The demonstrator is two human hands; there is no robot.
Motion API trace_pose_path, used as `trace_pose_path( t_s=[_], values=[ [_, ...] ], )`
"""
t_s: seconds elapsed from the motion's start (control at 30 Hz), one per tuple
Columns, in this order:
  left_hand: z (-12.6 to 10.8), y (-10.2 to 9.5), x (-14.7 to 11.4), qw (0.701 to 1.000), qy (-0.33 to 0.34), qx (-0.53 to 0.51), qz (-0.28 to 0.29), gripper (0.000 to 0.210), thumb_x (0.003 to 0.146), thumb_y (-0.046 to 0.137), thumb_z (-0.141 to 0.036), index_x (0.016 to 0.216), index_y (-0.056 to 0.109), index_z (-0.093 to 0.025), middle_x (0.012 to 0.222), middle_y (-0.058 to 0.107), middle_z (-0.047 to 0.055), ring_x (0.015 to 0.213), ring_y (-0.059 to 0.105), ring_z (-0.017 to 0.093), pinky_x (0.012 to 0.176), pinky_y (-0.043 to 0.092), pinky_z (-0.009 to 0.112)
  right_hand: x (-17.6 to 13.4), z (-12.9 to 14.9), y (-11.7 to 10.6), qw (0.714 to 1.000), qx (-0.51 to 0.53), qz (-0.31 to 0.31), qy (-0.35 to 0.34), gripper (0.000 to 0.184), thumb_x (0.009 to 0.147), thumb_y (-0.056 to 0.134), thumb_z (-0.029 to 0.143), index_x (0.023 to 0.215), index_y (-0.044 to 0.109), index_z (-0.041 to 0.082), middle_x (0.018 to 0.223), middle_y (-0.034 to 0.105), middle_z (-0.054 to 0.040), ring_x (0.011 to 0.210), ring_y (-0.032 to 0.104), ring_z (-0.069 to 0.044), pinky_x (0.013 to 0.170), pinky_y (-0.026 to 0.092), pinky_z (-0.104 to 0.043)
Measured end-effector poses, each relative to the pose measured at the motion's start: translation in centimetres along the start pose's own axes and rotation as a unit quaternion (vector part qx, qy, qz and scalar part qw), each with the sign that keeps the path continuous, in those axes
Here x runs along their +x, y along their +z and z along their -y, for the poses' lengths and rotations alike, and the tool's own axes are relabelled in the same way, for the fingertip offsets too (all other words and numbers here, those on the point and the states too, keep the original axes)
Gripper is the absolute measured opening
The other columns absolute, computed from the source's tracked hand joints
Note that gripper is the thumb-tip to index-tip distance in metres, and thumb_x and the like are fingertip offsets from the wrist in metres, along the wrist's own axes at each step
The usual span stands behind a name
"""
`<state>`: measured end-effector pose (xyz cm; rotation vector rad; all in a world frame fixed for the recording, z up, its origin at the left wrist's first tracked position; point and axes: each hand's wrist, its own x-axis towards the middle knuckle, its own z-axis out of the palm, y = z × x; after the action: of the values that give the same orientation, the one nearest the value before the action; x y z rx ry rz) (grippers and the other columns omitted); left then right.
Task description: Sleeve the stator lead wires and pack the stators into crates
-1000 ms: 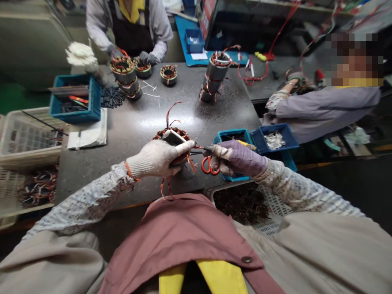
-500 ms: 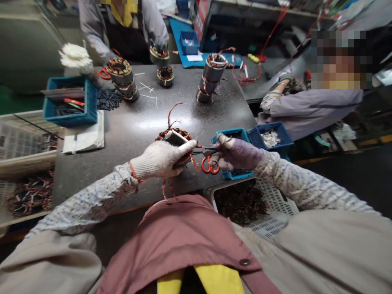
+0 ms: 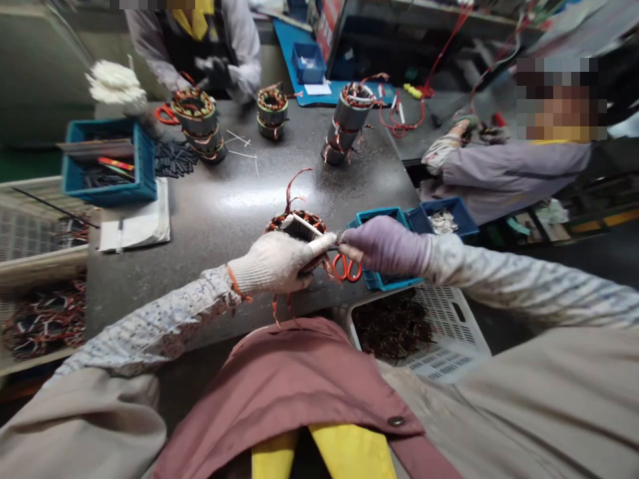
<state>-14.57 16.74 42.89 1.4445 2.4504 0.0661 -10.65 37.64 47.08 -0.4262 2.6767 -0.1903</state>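
My left hand [image 3: 282,261], in a white knit glove, is closed on the near side of a motor stator [image 3: 315,219] with copper windings and red leads. A white sleeve [image 3: 307,225] lies across the stator's top. Beside my left thumb, my right hand [image 3: 387,245], in a purple glove, is closed in a pinch on a thin dark tube [image 3: 340,238] at the lead ends; its fingers mostly hide the tube. Just below the pinch lie orange-handled scissors [image 3: 348,267]. A teal bin [image 3: 391,283] stands under and behind my right hand.
Stacked stators [image 3: 349,118] stand at the back, near a co-worker [image 3: 200,46]. Another person [image 3: 514,166] works at right. Left are a blue bin [image 3: 144,159], black tubes [image 3: 174,159] and a paper pad [image 3: 134,226]. A white crate [image 3: 449,319] sits below the table edge.
My right hand has moved left, closing the gap to my left hand's fingertips. Across the table, the co-worker's raised stator now rests on the small one, and that hand has drawn back.
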Motion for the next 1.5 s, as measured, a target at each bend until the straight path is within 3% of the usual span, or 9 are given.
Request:
trace_pose_path(
  t_s=[0.2, 0.43, 0.57, 0.7, 0.83, 0.93, 1.07, 1.23, 1.5],
  values=[
    [0.0, -0.2, 0.3, 1.0, 0.002, -0.002, 0.007, 0.083, 0.083, 0.056, -0.044, 0.156, 0.021, -0.028, 0.106, 0.069, 0.012, 0.084, 0.069, 0.028, 0.065, 0.047, 0.031, -0.7, -1.3, 1.8, 0.959, 0.282, 0.008, 0.013, 0.047, 0.098, 0.04, 0.05, 0.078, 0.063, 0.015, 0.059, 0.063, -0.0033, 0.045, 0.052, -0.012, 0.046, 0.039, -0.023],
    [0.0, 0.0, 0.2, 1.0, 0.002, -0.001, -0.007, 0.087, 0.082, 0.059, -0.044, 0.156, 0.017, -0.028, 0.13, 0.06, 0.017, 0.099, 0.067, 0.031, 0.077, 0.05, 0.035, -2.2, -1.5, 3.4, 0.985, -0.08, -0.151, 0.033, 0.031, 0.093, 0.056, 0.036, 0.105, 0.069, 0.011, 0.091, 0.073, -0.0154, 0.083, 0.067, -0.024, 0.062, 0.041, -0.028],
    [-0.1, 0.1, -0.1, 1.0, -0.005, -0.002, -0.022, 0.083, 0.082, 0.058, -0.043, 0.156, 0.022, -0.027, 0.13, 0.06, 0.016, 0.102, 0.066, 0.031, 0.078, 0.051, 0.035, -0.7, -0.9, 3.2, 0.985, 0.11, -0.127, 0.046, 0.031, 0.095, 0.049, 0.037, 0.085, 0.066, 0.012, 0.073, 0.07, -0.0112, 0.066, 0.066, -0.021, 0.054, 0.041, -0.026],
    [-0.2, 0.3, -0.2, 0.999, -0.024, -0.001, -0.03, 0.081, 0.082, 0.058, -0.043, 0.155, 0.025, -0.027, 0.13, 0.061, 0.015, 0.103, 0.066, 0.03, 0.079, 0.05, 0.035, -1.0, -1.3, 2.5, 0.873, 0.48, -0.015, 0.082, 0.049, 0.089, 0.05, 0.063, 0.083, 0.059, 0.016, 0.061, 0.066, -0.0049, 0.045, 0.057, -0.014, 0.041, 0.042, -0.022],
    [-0.4, 0.4, -0.3, 0.999, -0.027, -0.002, -0.028, 0.079, 0.082, 0.057, -0.042, 0.154, 0.029, -0.028, 0.129, 0.061, 0.015, 0.099, 0.066, 0.03, 0.078, 0.05, 0.036, -1.7, -3.1, 1.5, 0.806, 0.579, 0.108, 0.065, 0.063, 0.081, 0.053, 0.076, 0.084, 0.062, 0.014, 0.064, 0.068, -0.0069, 0.039, 0.051, -0.01, 0.035, 0.037, -0.02],
    [-0.4, 0.4, -0.3, 0.999, -0.033, 0.013, -0.018, 0.078, 0.083, 0.055, -0.043, 0.154, 0.028, -0.025, 0.124, 0.064, 0.015, 0.096, 0.066, 0.029, 0.076, 0.049, 0.035, -1.1, -3.4, 1.4, 0.841, 0.528, 0.112, 0.039, 0.055, 0.084, 0.056, 0.068, 0.089, 0.063, 0.013, 0.064, 0.067, -0.0053, 0.038, 0.047, -0.008, 0.036, 0.035, -0.02],
    [-0.3, 0.3, -0.3, 0.999, -0.027, 0.02, -0.016, 0.079, 0.083, 0.055, -0.044, 0.154, 0.026, -0.026, 0.118, 0.066, 0.014, 0.094, 0.066, 0.028, 0.073, 0.049, 0.034, 0.6, -2.0, 2.2, 0.974, 0.221, -0.024, -0.038, 0.034, 0.096, 0.047, 0.041, 0.088, 0.066, 0.013, 0.071, 0.069, -0.0084, 0.051, 0.056, -0.012, 0.047, 0.036, -0.022],
    [-0.6, 0.0, -0.4, 0.999, -0.031, 0.019, -0.004, 0.08, 0.084, 0.055, -0.042, 0.155, 0.024, -0.026, 0.116, 0.067, 0.014, 0.091, 0.067, 0.028, 0.072, 0.049, 0.034, 0.8, -2.0, 2.5, 0.991, 0.055, -0.082, -0.094, 0.03, 0.091, 0.051, 0.035, 0.095, 0.069, 0.012, 0.077, 0.071, -0.0114, 0.069, 0.063, -0.02, 0.053, 0.036, -0.024],
    [-0.5, 0.4, -0.3, 1.0, -0.024, -0.001, -0.02, 0.083, 0.082, 0.059, -0.042, 0.155, 0.025, -0.024, 0.126, 0.063, 0.017, 0.099, 0.067, 0.031, 0.077, 0.05, 0.036, -0.7, -3.0, 1.1, 0.851, 0.506, 0.14, 0.007, 0.055, 0.09, 0.049, 0.065, 0.096, 0.064, 0.012, 0.074, 0.071, -0.0091, 0.049, 0.059, -0.013, 0.04, 0.042, -0.021]
  ],
)
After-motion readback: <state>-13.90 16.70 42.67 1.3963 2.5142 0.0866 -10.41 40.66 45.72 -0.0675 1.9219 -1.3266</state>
